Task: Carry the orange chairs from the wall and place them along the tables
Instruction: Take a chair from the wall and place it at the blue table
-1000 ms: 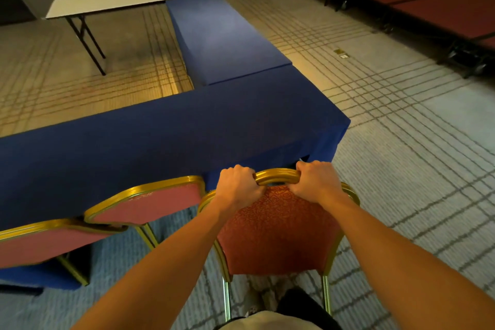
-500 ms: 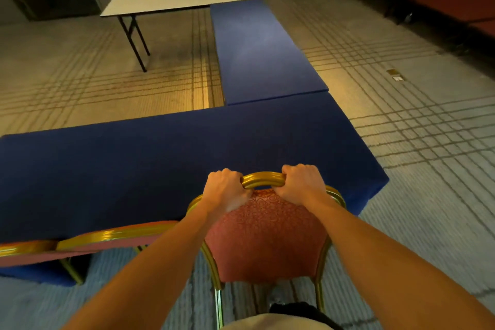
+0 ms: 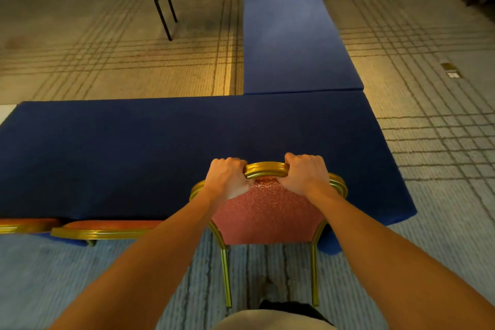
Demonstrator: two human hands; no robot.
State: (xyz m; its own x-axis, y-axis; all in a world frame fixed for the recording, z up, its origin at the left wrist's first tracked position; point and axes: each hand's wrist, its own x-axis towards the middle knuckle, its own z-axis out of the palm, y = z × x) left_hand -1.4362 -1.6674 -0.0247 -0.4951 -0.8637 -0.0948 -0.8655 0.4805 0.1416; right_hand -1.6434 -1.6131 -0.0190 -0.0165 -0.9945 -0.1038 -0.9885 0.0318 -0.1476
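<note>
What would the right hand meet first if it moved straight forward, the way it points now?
Probably the blue table. The right hand grips the chair top rail, and the cloth lies directly beyond it, though the gap is unclear.

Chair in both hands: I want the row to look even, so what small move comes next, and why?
Probably let go. The chair is gripped at its gold top rail by the left hand and right hand, already backs onto the near blue table, and sits roughly in line with the neighbouring chair to its left. A slight nudge could even the gap first.
</note>
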